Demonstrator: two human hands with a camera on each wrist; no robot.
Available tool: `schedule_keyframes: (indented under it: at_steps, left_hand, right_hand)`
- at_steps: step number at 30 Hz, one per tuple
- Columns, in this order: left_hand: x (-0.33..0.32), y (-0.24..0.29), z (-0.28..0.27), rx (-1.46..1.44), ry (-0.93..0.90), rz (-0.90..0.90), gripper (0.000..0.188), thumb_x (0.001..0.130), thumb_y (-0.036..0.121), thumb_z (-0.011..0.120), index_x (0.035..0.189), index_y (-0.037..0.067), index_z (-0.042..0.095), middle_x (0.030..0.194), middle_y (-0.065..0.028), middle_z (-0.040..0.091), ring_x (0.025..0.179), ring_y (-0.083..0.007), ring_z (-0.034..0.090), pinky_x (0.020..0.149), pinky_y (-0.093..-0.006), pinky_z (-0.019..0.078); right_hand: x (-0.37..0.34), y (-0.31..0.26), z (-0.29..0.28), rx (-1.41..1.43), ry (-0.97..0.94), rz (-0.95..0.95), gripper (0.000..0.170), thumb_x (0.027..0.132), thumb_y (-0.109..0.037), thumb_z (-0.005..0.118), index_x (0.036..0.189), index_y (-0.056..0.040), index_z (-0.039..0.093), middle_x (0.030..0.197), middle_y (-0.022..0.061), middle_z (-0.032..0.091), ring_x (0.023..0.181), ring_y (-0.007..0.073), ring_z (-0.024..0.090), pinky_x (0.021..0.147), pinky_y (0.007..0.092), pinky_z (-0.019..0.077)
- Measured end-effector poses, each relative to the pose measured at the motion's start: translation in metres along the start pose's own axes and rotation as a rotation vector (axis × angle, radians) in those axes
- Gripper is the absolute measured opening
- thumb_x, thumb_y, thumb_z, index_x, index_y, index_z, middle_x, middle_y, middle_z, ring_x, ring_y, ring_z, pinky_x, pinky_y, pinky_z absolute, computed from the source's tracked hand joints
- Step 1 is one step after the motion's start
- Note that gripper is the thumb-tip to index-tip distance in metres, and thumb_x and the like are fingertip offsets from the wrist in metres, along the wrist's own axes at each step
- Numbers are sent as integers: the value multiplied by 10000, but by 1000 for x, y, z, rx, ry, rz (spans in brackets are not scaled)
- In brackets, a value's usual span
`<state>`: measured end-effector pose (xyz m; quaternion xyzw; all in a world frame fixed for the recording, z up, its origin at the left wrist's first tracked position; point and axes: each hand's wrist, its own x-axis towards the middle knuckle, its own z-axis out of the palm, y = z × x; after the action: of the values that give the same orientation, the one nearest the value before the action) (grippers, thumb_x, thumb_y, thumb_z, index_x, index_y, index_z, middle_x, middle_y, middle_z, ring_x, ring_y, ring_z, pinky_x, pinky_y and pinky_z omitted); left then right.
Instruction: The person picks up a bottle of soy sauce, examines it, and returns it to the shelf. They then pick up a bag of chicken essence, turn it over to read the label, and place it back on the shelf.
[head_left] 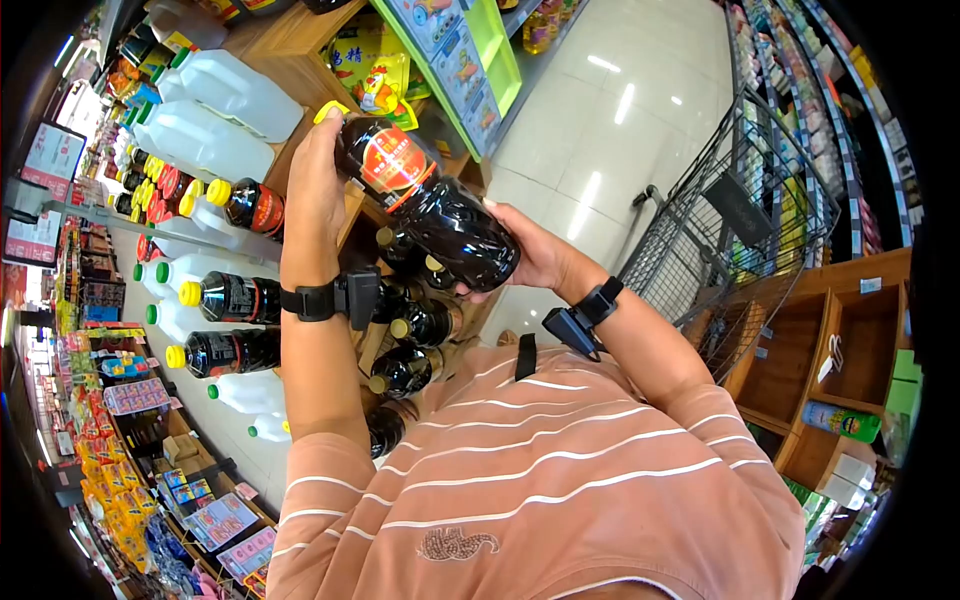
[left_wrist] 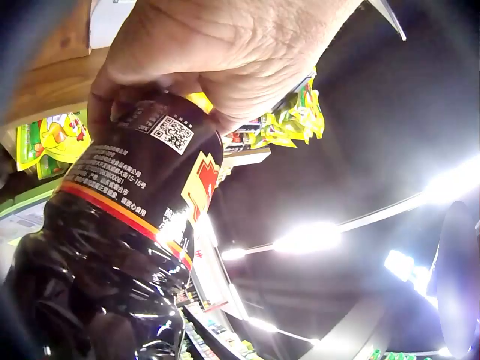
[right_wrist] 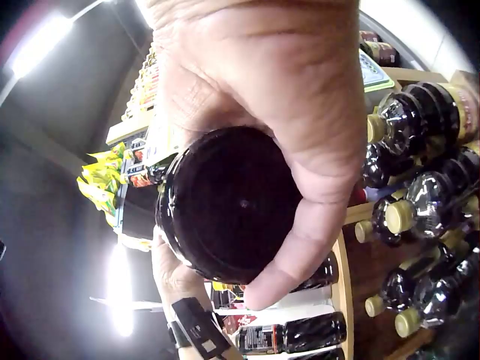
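Striped shirt at six o'clock, dark bottle at eleven, fingers clamped on it: left hand up top, right hand at the base. Holding step, I'd guess; steady grip needed next.

In the head view, bright indoor light leaves white glints on the dark bottle and streaks the floor to its right, while fisheye distortion bends the shelves farther right toward black corners. In the left wrist view, ceiling lights right of the bottle glare white; in the right wrist view, the bottle's base is nearly black.
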<state>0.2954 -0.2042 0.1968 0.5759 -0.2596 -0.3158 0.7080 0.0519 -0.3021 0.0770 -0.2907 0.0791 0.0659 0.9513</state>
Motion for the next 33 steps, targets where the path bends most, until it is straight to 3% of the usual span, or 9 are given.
schedule_keyframes:
  at_steps: [12, 15, 21, 33]
  left_hand:
    - [-10, 2, 7, -15, 9, 5, 299, 1040, 291, 571, 1150, 22, 639, 1069, -45, 677, 988, -139, 623, 913, -310, 485]
    - [-8, 0, 6, -19, 25, 10, 297, 1041, 289, 569, 1150, 22, 635, 1082, -41, 672, 1004, -136, 616, 918, -309, 479]
    - [-7, -3, 3, -20, -19, 41, 305, 1038, 309, 579, 1133, 26, 643, 1070, -48, 675, 987, -141, 616, 915, -313, 481]
    - [-11, 1, 8, 24, -56, 84, 321, 1023, 351, 611, 1072, 35, 638, 982, -28, 654, 922, -110, 599, 856, -287, 484]
  right_hand:
    - [-2, 1, 2, 21, -1, 43, 808, 985, -719, 321, 1335, -34, 571, 1041, 242, 702, 855, 372, 731, 747, 474, 627]
    - [-1, 3, -7, 39, -55, 58, 803, 1014, -681, 227, 1416, -46, 510, 1116, 268, 686, 901, 404, 723, 748, 485, 626]
    - [-2, 3, -4, 68, -55, 90, 849, 965, -761, 281, 1343, -60, 575, 1037, 237, 706, 836, 373, 732, 710, 469, 629]
    - [-1, 10, -23, 130, -236, 145, 892, 961, -764, 204, 1374, -52, 547, 1059, 280, 696, 830, 404, 726, 665, 476, 630]
